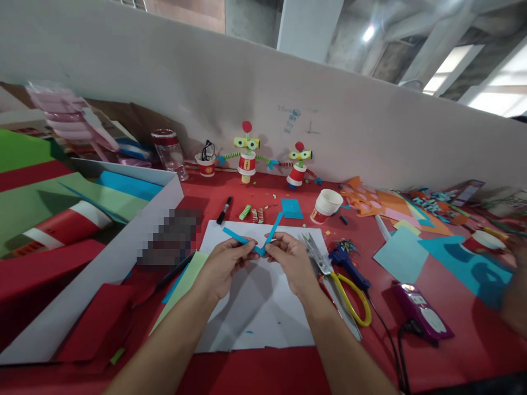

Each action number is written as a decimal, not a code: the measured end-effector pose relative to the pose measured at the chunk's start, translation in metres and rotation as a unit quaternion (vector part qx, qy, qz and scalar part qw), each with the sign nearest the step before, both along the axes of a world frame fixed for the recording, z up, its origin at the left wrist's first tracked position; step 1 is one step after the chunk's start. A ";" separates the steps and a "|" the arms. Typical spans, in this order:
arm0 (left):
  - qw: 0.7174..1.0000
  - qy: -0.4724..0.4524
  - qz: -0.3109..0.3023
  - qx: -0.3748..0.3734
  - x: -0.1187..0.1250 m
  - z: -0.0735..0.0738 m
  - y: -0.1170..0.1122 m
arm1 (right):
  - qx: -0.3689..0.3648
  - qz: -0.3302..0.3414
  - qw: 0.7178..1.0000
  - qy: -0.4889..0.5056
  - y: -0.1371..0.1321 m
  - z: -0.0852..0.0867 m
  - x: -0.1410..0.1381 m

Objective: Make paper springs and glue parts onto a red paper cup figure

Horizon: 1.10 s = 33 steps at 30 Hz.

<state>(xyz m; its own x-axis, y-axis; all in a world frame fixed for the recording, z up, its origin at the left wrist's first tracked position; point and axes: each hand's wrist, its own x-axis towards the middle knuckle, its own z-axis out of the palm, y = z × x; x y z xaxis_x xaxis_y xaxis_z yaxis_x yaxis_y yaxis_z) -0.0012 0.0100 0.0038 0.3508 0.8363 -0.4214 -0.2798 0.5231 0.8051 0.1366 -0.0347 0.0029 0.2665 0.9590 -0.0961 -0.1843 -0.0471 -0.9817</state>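
Blue paper strips (274,227) meet at a corner between my two hands, forming a V over the white paper (263,318). On its left arm, my left hand (224,264) pinches near the corner. My right hand (291,262) pinches the other arm close to the same corner. Fingers partly cover the join, so I cannot tell if it is one folded strip or two. Just right of my right hand lie yellow-handled scissors (352,293) and a blue glue gun (349,266). Folded green and red-striped paper springs (245,212) lie beyond, beside a blue paper square (291,208).
Two paper-cup robot figures (247,163) stand against the wall. Stacked paper cups (326,205) and a black marker (224,210) are on the red table. A white box (164,206) borders the left; a purple device (424,312) and another person's arm (514,285) are right.
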 end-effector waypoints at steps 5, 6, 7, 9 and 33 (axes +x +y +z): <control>0.999 0.027 -0.037 0.020 0.000 0.000 -0.002 | 0.012 0.003 1.000 -0.012 0.000 -0.001 0.002; 0.998 0.033 -0.048 0.027 0.001 0.000 -0.002 | 0.013 0.005 1.000 -0.016 0.000 -0.001 0.002; 0.997 0.036 -0.055 0.033 0.001 0.000 -0.003 | 0.013 0.006 1.000 -0.019 0.000 0.000 0.002; 0.997 0.030 -0.060 0.043 0.001 -0.001 -0.004 | 0.012 0.006 1.000 -0.025 -0.001 0.001 0.002; 0.997 0.012 -0.011 0.075 0.001 -0.004 -0.003 | -0.030 -0.010 0.997 -0.076 -0.002 -0.006 -0.008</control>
